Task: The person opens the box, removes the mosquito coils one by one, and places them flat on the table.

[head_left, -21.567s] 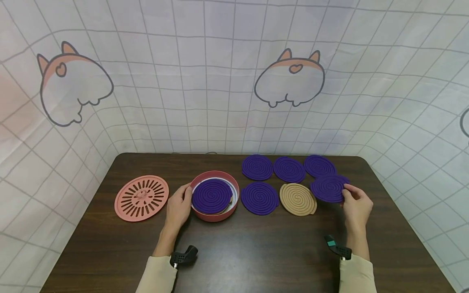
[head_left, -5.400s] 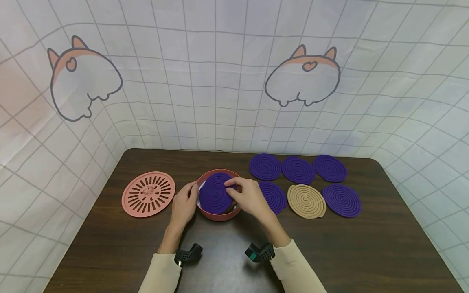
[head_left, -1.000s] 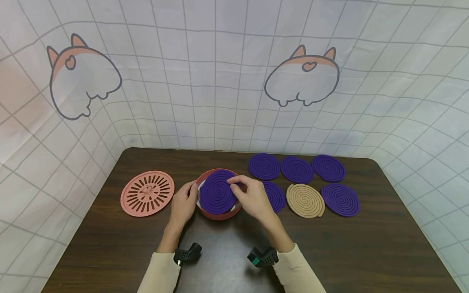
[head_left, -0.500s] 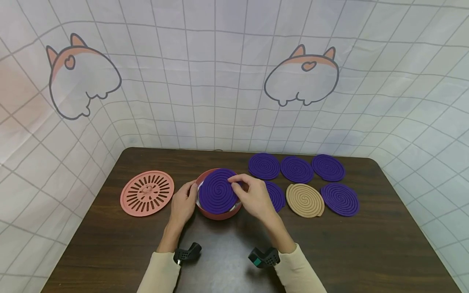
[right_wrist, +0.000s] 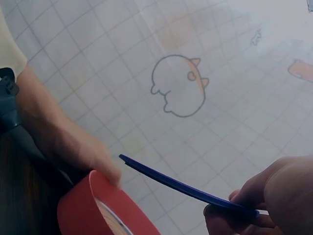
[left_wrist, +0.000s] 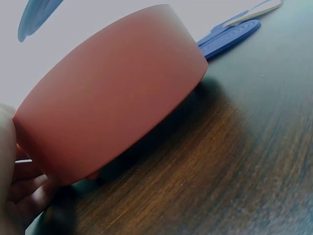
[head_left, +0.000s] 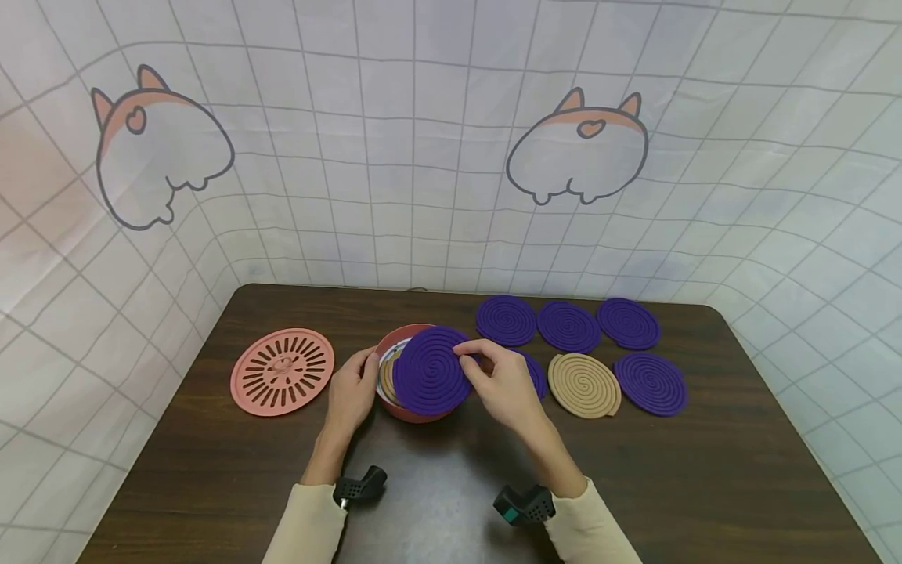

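Note:
My left hand (head_left: 352,392) grips the left side of a round red box (head_left: 403,412), thumb at the rim. In the left wrist view its fingers curl round the box wall (left_wrist: 117,93). My right hand (head_left: 506,385) pinches a purple mosquito coil (head_left: 431,371) by its right edge. The right wrist view shows the coil (right_wrist: 176,183) edge-on, raised above the box, between thumb and fingers. A tan mosquito coil (head_left: 387,377) shows inside the box's white-rimmed interior, partly hidden under the purple one.
A slotted pink lid (head_left: 282,372) lies left of the box. Several purple coils (head_left: 506,319) lie at the right in two rows, with a tan coil (head_left: 584,385) in the front row. A white grid-patterned curtain (head_left: 437,157) stands behind the table (head_left: 437,501).
Earlier, my right hand held a purple coil at the far right; that coil now lies there. In the last half second the pinched coil has moved right, uncovering tan coil in the box.

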Action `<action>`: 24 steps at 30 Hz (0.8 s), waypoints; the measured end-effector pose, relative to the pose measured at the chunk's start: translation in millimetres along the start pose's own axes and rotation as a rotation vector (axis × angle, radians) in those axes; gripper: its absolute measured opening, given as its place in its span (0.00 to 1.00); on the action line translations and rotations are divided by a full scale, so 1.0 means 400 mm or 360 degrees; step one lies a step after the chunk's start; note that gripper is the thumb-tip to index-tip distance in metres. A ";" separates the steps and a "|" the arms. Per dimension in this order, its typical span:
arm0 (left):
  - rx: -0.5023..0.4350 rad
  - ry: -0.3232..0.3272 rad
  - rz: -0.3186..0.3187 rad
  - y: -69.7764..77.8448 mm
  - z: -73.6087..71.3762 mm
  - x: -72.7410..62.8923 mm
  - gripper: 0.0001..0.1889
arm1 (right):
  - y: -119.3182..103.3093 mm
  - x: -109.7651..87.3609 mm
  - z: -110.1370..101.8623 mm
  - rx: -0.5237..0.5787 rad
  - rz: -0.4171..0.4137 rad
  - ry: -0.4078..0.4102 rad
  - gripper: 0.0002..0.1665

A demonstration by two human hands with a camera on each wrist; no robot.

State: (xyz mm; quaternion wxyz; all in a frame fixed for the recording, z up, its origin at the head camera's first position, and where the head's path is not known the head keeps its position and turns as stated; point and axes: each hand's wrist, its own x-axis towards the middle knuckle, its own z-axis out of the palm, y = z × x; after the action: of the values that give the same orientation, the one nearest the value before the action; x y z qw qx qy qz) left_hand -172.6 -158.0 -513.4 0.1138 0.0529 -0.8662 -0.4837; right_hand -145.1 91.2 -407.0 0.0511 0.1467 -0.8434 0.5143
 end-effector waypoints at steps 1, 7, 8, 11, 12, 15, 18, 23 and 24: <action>0.0004 -0.0004 -0.0004 0.000 0.000 0.000 0.21 | 0.001 -0.004 -0.005 0.0007 0.0002 0.0003 0.10; 0.0020 -0.0011 -0.0015 0.000 0.000 -0.001 0.22 | 0.016 -0.028 -0.037 0.0020 0.0022 0.0030 0.10; 0.0016 -0.0012 -0.0016 0.000 0.000 -0.001 0.22 | 0.020 -0.032 -0.042 0.0027 0.0024 0.0035 0.10; 0.0008 -0.0029 -0.0016 0.002 -0.001 -0.001 0.22 | 0.036 -0.043 -0.060 0.0070 0.0025 0.0049 0.10; 0.0006 -0.0033 -0.0018 0.003 -0.001 -0.001 0.23 | 0.041 -0.047 -0.066 0.0079 0.0024 0.0053 0.10; 0.0002 -0.0041 -0.0027 0.004 -0.002 -0.001 0.23 | 0.054 -0.060 -0.085 0.0105 0.0033 0.0073 0.10; 0.0003 -0.0045 -0.0041 0.006 -0.004 0.000 0.23 | 0.066 -0.073 -0.102 0.0094 0.0040 0.0110 0.10; 0.0013 -0.0056 -0.0049 0.006 -0.004 -0.001 0.23 | 0.088 -0.100 -0.123 0.0032 0.0026 0.0187 0.09; 0.0016 -0.0055 -0.0047 0.006 -0.004 -0.001 0.23 | 0.093 -0.105 -0.126 0.0014 0.0026 0.0204 0.09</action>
State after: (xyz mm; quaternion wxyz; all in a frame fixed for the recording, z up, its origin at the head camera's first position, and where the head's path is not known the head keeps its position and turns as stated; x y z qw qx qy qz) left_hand -171.8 -158.1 -510.7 0.0915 0.0578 -0.8695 -0.4819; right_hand -119.6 159.9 -425.0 0.1002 0.1067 -0.8373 0.5269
